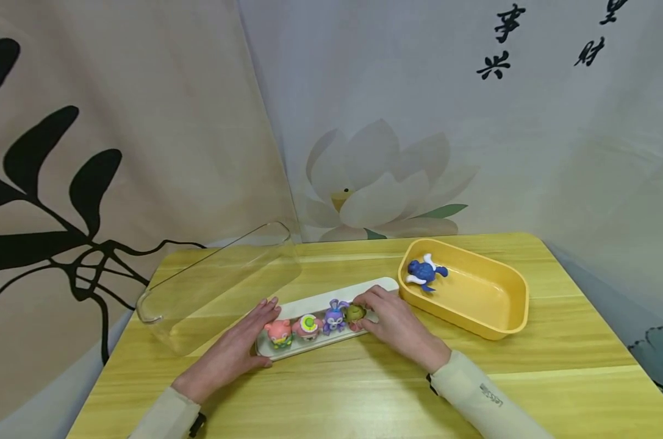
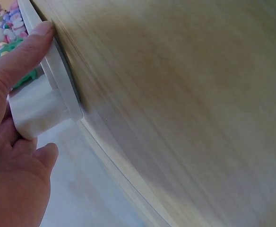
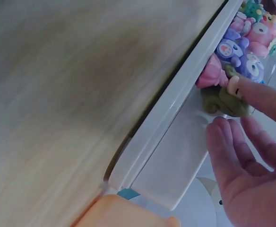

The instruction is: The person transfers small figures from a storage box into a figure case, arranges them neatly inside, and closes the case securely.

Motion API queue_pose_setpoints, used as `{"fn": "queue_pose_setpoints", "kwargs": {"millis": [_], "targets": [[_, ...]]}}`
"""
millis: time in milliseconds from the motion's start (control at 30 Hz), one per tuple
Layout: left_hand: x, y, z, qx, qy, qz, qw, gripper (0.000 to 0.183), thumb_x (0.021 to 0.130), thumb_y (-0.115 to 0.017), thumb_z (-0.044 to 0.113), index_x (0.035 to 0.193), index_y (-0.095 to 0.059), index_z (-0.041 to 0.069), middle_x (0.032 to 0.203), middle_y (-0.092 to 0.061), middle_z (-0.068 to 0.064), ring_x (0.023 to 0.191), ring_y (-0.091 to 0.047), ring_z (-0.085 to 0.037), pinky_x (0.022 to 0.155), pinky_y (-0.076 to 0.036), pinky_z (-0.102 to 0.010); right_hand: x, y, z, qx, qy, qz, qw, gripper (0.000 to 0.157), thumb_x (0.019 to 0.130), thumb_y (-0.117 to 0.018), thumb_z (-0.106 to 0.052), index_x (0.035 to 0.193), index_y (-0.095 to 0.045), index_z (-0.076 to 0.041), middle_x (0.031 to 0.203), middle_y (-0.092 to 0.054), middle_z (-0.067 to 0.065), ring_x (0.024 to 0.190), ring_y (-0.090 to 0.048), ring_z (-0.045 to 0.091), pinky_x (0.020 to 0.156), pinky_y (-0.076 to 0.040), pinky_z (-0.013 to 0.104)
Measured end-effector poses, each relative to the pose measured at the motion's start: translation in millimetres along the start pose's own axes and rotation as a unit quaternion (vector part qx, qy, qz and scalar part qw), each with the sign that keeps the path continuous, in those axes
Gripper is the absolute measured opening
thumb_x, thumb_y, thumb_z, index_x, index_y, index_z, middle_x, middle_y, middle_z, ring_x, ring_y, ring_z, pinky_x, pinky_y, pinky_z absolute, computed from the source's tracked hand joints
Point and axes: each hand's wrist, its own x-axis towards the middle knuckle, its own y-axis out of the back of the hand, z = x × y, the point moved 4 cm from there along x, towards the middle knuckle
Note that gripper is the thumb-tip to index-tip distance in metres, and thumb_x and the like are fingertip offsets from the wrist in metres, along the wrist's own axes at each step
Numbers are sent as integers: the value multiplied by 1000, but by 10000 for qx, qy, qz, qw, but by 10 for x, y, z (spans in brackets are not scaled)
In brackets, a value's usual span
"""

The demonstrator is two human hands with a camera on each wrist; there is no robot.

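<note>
Brushed in black on the pale backdrop (image 1: 397, 85), at far right: 事, 兴 and 财, plus one more character cut by the top edge, too partial to read for certain. Printed along the right sleeve (image 1: 490, 396), dark lettering too small to read.

Set in the long white tray (image 1: 315, 303), mid-table (image 1: 331, 396), a row of small toys. From left to right: a pink figure (image 1: 280, 333) with round ears and green lower down; a pink-and-white figure (image 1: 308, 327) topped by a yellow ring with a green centre; a purple figure (image 1: 334, 318) with long upright ears and a pale face; at the right of the row, a rounded olive-green figure (image 1: 355, 313) with a pink part close by on the near side.

Left hand (image 1: 235, 341) clamped on the tray's left end, thumb over the near rim, other fingers along the far side. Right hand (image 1: 394, 320) above the row's right end, fingers bent around the olive-green figure, one fingertip touching; tightness of the pinch impossible to tell.

At far left, a long see-through cover (image 1: 221, 292) with rounded ends. Just beside the white tray's right end, a yellow tray (image 1: 482, 299), holding at left a dark blue figure (image 1: 426, 272) with white flipper-like parts.
</note>
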Motion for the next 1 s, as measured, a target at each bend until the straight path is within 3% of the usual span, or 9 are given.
{"fn": "queue_pose_setpoints", "kwargs": {"millis": [167, 367, 733, 1000], "targets": [[0, -2, -5, -37, 14, -1, 10000, 104, 75, -94, 19, 161, -37, 7, 172, -22, -5, 156, -22, -29, 119, -36, -49, -36, 58, 12, 309, -158, -9, 9994, 46, 85, -88, -24, 124, -69, -12, 116, -67, -2, 102, -66, 17, 87, -58, 37], [6, -1, 6, -11, 13, 15, 10000, 104, 74, -94, 19, 160, -38, 6, 171, -23, -6, 156, -23, -29, 119, -36, -49, -83, 262, 66, 669, -352, 272, 9968, 50, 88, -85, -24, 131, -66, -9, 127, -67, 3, 118, -65, 25, 100, -56, 47], [4, 0, 16, 16, -26, 69, 10000, 103, 74, -95, 18, 160, -39, 6, 171, -24, -5, 156, -24, -29, 118, -37, -49, -185, 629, 273, 634, -646, 620, 9940, 54, 95, -77, -34, 141, -62, -9, 146, -59, 10, 136, -54, 35, 108, -47, 59], [4, -9, 13, 64, -156, 175, 9997, 103, 73, -95, 17, 159, -40, 4, 171, -25, -6, 155, -26, -31, 117, -38, -50, -262, 886, 463, 478, -707, 846, 9928, 55, 96, -76, -31, 143, -59, -8, 147, -58, 14, 140, -49, 42, 113, -40, 62]]}}
